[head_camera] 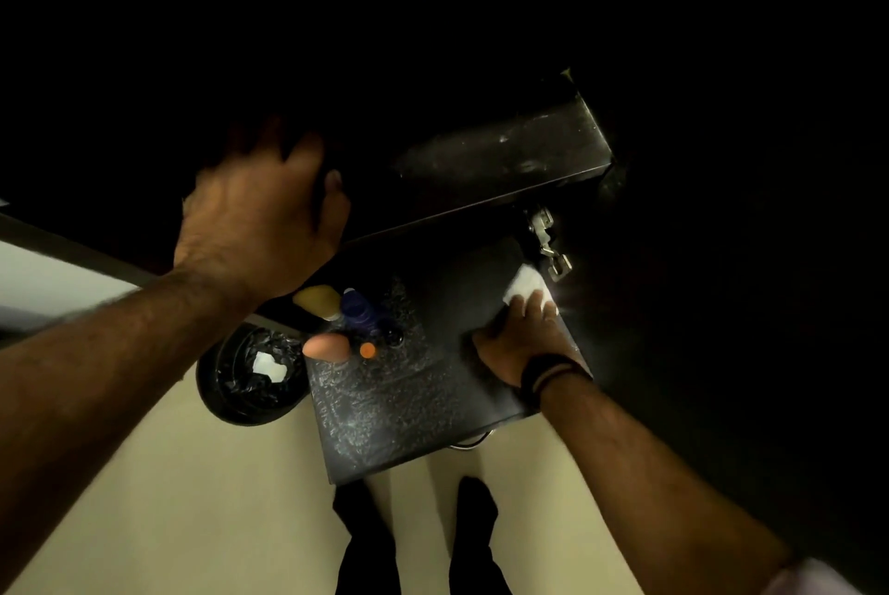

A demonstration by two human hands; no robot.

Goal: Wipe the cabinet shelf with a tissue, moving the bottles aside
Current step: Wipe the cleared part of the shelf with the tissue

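we've got one head cam, wide-angle, aimed steeply down, close over the dark speckled cabinet shelf (385, 402), pale floor (192, 474) below

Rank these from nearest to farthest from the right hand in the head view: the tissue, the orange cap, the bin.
From the right hand:
1. The tissue, under its fingertips at the shelf's right back corner.
2. The orange cap, to the left among the bottles.
3. The bin, farther left, on the floor beside the shelf.

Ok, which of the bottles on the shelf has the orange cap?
The small bottle with the orange cap, nearest the shelf's front edge, just right of the peach-coloured bottle. The purple bottle and the yellow bottle stand behind it.
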